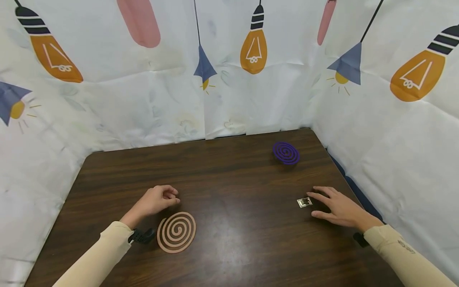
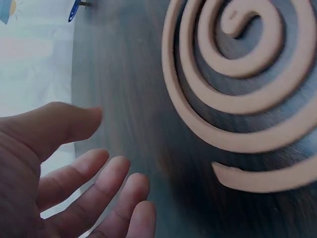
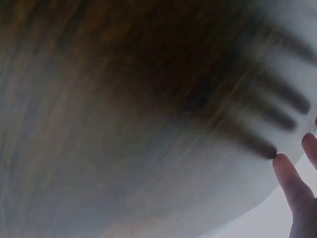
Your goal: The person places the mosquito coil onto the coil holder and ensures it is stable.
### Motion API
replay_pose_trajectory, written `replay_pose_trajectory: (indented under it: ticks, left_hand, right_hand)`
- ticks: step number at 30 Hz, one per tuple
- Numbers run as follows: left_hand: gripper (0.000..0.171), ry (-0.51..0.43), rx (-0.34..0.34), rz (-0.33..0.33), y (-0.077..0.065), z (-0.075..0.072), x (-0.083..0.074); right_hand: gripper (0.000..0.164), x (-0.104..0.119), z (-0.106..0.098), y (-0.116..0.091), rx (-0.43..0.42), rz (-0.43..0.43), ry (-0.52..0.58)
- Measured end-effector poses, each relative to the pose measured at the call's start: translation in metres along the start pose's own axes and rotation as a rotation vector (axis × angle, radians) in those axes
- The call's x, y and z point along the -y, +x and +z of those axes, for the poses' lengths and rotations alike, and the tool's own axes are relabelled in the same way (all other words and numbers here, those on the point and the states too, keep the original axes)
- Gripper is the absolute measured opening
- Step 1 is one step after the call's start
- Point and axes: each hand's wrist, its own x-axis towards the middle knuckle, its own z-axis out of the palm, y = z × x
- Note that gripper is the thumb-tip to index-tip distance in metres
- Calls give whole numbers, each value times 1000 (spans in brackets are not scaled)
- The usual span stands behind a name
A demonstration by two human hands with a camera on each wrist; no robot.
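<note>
A tan mosquito coil lies flat on the brown table; its rings fill much of the left wrist view. My left hand hovers just behind the coil with fingers loosely bent and nothing held. On the right is a small shiny metal coil stand, a flat rectangular plate. Beside it my right hand is spread, its fingertips right at the stand's right side, holding nothing. In the right wrist view only a few fingers show at the edge, by their shadows on the tabletop.
Toward the far right corner of the table a purple mosquito coil is tilted and raised off the surface. White cloth printed with lamps and bulbs hangs behind and along the sides. Dark straps circle both wrists.
</note>
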Motion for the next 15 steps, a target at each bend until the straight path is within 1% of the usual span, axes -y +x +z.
replay_pose_trajectory:
  ticks: [6, 10, 13, 15]
  left_hand:
    - [38, 27, 61, 15, -8, 2, 8]
    - [44, 33, 113, 16, -15, 4, 10]
    - [45, 48, 124, 30, -18, 6, 9]
    - [43, 60, 113, 41, -20, 8, 10]
  right_hand:
    - [65, 0, 3, -2, -19, -26, -26]
    - [62, -2, 5, -3, -24, -40, -44]
    - [62, -3, 7, -3, -23, -42, -58]
    - [63, -4, 8, -3, -24, -45, -63]
